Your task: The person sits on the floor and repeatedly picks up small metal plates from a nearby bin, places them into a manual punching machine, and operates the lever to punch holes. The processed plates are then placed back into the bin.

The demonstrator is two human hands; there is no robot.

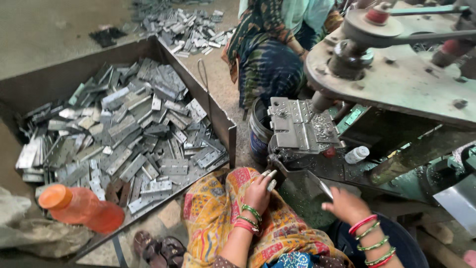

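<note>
My left hand (258, 192) rests on my lap with its fingers curled around a few short pale metal pins (270, 174) that stick out past the fingertips. My right hand (345, 204) is lower right and pinches a thin shiny metal piece (325, 189) pointing up-left. Both hands sit just below the bed of a press machine (396, 79), where an opened steel hinge (296, 125) lies flat among metal chips. My wrists wear coloured bangles.
A big steel tray (218, 114) on the left holds several loose hinge plates (134, 134). An orange bottle (82, 208) lies at its near corner. Another person (277, 44) sits ahead beside a paint can (258, 136). A small white bottle (357, 154) and sandals (158, 248) lie nearby.
</note>
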